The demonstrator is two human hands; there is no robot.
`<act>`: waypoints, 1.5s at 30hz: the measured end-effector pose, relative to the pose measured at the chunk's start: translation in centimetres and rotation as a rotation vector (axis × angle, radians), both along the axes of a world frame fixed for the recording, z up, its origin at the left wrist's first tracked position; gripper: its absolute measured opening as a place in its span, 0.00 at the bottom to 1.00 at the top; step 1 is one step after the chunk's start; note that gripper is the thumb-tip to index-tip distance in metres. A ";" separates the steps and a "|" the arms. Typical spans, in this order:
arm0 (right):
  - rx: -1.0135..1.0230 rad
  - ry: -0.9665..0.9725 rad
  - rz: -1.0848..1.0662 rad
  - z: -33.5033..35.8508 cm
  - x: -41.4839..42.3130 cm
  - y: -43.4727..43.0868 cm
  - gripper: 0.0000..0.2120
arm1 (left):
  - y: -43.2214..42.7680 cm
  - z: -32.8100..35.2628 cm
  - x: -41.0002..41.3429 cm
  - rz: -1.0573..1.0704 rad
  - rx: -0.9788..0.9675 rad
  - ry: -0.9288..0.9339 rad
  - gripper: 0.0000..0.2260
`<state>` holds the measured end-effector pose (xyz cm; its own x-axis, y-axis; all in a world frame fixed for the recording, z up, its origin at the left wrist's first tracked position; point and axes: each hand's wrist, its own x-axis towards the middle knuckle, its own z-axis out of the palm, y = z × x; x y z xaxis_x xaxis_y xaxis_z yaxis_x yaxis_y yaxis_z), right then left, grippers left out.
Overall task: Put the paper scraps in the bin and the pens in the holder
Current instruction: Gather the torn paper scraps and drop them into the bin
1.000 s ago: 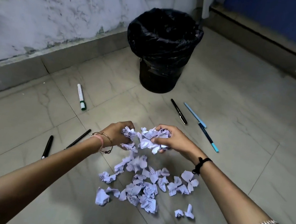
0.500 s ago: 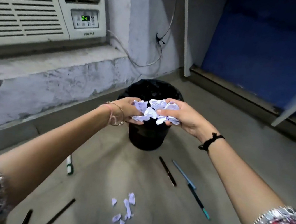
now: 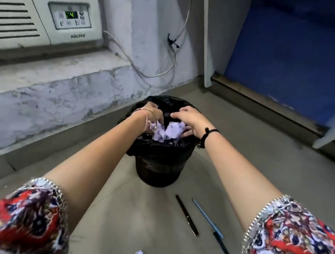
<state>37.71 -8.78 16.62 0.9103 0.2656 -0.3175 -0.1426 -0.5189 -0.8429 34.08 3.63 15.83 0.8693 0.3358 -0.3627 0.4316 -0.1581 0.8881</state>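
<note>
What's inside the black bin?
White paper scraps, bunched between the left hand and right hand over the bin. Hands and liner hide anything deeper down.

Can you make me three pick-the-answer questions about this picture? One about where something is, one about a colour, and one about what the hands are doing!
1. Where is the black pen?
A. inside the bin
B. on the floor in front of the bin
C. on the ledge

2. What colour is the bin?
A. black
B. red
C. yellow

3. What are the two hands doing?
A. resting flat on the floor
B. holding a pen each
C. holding paper scraps over the bin's mouth

Answers:
1 B, it lies on the floor beside a blue pen.
2 A, bin and liner are black.
3 C, the left hand and right hand have paper scraps between them at the rim.
</note>
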 end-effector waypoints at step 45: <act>-0.627 -0.298 0.765 -20.8 -32.5 -19.4 0.41 | -3.8 -20.6 -40.0 -0.809 0.975 0.363 0.46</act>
<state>5.19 -28.17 -4.23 0.6320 0.6711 -0.3875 0.5804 -0.7413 -0.3371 -5.89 -0.20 -4.76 0.8517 0.0253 -0.5235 0.1017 -0.9878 0.1178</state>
